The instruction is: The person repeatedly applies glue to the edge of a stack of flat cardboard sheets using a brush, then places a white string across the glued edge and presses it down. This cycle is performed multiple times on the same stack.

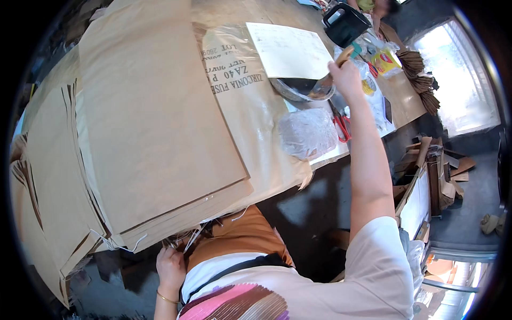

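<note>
The wooden-handled tool point(345, 55) is in your right hand point(348, 80), your fingers closed around it; it slants down over the right side of the bowl point(305, 96), and its lower end is hard to make out. The bowl looks dark inside and sits on the table, its far part covered by a pale sheet point(288, 50) with faint writing.

Just nearer to you than the bowl is a clear plastic-wrapped bundle point(308, 133), with red-handled scissors point(342, 127) beside it on the right. Farther right lies a dark phone point(387, 109), and beyond the bowl stands a black jug point(346, 25), near a yellow and white package point(386, 61).

To the left, a printed paper sack point(240, 112) lies next to a tall stack of brown paper point(154, 117).

Your left hand point(172, 265) hangs below the near table edge, fingers drawn narrow beside some white strings point(196, 237); whether it grips them, you cannot tell from here. At the far edge, another person point(367, 5) is partly in view.
</note>
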The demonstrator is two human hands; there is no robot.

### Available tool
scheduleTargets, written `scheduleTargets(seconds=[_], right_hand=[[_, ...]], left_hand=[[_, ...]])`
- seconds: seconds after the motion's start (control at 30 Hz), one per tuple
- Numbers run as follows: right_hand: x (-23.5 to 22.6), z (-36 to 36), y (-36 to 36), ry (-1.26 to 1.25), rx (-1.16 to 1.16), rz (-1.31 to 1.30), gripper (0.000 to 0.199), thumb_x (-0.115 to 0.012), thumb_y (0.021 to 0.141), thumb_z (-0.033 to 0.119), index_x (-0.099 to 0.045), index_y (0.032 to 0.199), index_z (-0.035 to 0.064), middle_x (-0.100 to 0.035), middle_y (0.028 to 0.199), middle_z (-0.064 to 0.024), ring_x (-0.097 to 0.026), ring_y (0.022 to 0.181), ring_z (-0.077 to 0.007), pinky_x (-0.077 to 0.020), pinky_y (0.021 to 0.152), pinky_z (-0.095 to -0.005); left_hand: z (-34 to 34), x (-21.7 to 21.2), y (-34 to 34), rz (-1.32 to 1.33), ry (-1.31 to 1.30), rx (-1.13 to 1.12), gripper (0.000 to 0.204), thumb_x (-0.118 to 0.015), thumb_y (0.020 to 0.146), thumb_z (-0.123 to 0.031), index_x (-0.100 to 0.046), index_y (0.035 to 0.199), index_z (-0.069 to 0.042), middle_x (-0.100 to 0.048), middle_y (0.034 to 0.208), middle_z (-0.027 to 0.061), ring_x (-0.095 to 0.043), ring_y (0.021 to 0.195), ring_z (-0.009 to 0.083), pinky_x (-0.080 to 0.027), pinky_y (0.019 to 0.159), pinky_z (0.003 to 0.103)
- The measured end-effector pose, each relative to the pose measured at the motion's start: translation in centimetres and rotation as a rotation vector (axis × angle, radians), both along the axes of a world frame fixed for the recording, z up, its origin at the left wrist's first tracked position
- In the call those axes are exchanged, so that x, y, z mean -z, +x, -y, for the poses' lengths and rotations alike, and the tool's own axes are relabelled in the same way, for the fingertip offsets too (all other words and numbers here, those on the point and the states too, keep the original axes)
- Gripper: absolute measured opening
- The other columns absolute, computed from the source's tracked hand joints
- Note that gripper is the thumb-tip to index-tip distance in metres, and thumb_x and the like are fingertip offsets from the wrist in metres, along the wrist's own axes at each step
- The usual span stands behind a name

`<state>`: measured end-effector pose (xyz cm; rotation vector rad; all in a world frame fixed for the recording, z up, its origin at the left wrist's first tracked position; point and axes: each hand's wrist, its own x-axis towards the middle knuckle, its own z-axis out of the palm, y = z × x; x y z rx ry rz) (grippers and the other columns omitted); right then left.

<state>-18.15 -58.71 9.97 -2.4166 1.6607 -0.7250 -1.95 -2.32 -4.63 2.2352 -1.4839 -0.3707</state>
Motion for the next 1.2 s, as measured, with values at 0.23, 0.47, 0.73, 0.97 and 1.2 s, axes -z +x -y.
scheduleTargets(seconds=[0.23, 0.47, 0.73, 0.97, 1.2], right_hand=[[-0.8, -13.7, 2.6, 0.167, -0.221, 0.863, 0.010, -0.060, 0.087, 0.013, -0.060, 0.081, 0.0047, -0.050, 0.066, 0.0039, -0.042, 0.055, -0.0043, -0.0322, 0.050, -0.0198], [2.5, -33.7, 11.4, 0.455, -0.997, 0.503, 0.020, -0.073, 0.072, 0.003, -0.069, 0.091, 0.0036, -0.062, 0.072, -0.0073, -0.055, 0.061, -0.0126, -0.0427, 0.054, -0.0245], [3.2, -38.0, 18.7, 0.410, -1.274, 0.386, 0.014, -0.072, 0.073, 0.004, -0.066, 0.086, 0.0027, -0.061, 0.069, -0.0097, -0.058, 0.060, -0.0225, -0.0455, 0.054, -0.0291], [3.1, -39.1, 18.6, 0.537, -1.171, 0.384, 0.008, -0.068, 0.077, 0.004, -0.065, 0.083, 0.0001, -0.065, 0.074, -0.0099, -0.061, 0.063, -0.0195, -0.0485, 0.058, -0.0268], [4.3, -37.1, 16.6, 0.735, -0.766, 0.379, 0.011, -0.068, 0.078, 0.010, -0.066, 0.080, -0.0009, -0.066, 0.067, -0.0094, -0.062, 0.061, -0.0125, -0.0494, 0.057, -0.0269]], left_hand=[[-2.4, -1.7, 2.0, -0.152, 0.073, -0.106, 0.006, -0.059, 0.065, -0.001, -0.059, 0.058, -0.002, -0.055, 0.072, 0.0142, -0.053, 0.071, 0.0341, -0.044, 0.064, 0.041], [-6.4, -3.0, 3.3, -0.204, 0.191, -0.264, 0.004, -0.062, 0.070, -0.001, -0.062, 0.074, -0.001, -0.056, 0.083, 0.0130, -0.053, 0.085, 0.0323, -0.044, 0.071, 0.040], [-2.6, -7.7, 7.1, 0.379, -0.017, -0.243, 0.012, -0.057, 0.072, -0.009, -0.058, 0.080, 0.000, -0.054, 0.124, 0.0217, -0.052, 0.102, 0.0283, -0.044, 0.082, 0.035], [-1.9, -5.7, 8.7, 0.391, 0.047, -0.196, 0.014, -0.057, 0.070, -0.010, -0.058, 0.079, 0.001, -0.055, 0.122, 0.0239, -0.053, 0.099, 0.0261, -0.045, 0.082, 0.034], [-1.4, -5.3, 8.7, 0.384, 0.058, -0.209, 0.013, -0.058, 0.069, -0.009, -0.056, 0.078, 0.001, -0.055, 0.122, 0.0246, -0.054, 0.100, 0.0272, -0.045, 0.082, 0.035]])
